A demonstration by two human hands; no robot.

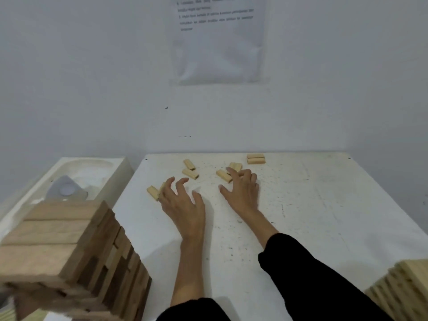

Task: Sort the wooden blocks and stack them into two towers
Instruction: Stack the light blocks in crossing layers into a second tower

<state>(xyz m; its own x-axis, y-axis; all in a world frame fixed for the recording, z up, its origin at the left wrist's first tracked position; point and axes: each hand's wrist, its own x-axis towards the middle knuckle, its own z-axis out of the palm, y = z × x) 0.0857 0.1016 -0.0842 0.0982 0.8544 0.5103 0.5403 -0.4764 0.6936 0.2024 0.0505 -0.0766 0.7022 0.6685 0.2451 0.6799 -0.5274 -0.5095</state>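
Tray (120, 163): 1 grey object (66, 189).
Left hand (183, 205): my fingers curled, grip unclear.
Right hand (240, 191): my fingers spread, loose, over blocks (223, 175).

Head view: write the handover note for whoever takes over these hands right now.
Left hand: fingers spread and bent over the table, little-finger side against a tilted block; no clear grip.
Right hand: fingers straight, tips reaching two loose blocks; nothing lifted.
Done: a darker tower stands near left and a pale tower near right, partly out of frame.
To do: about eight pale blocks lie loose across the far half of the table, including a pair at the far edge. By colour they probably belong on the pale tower.
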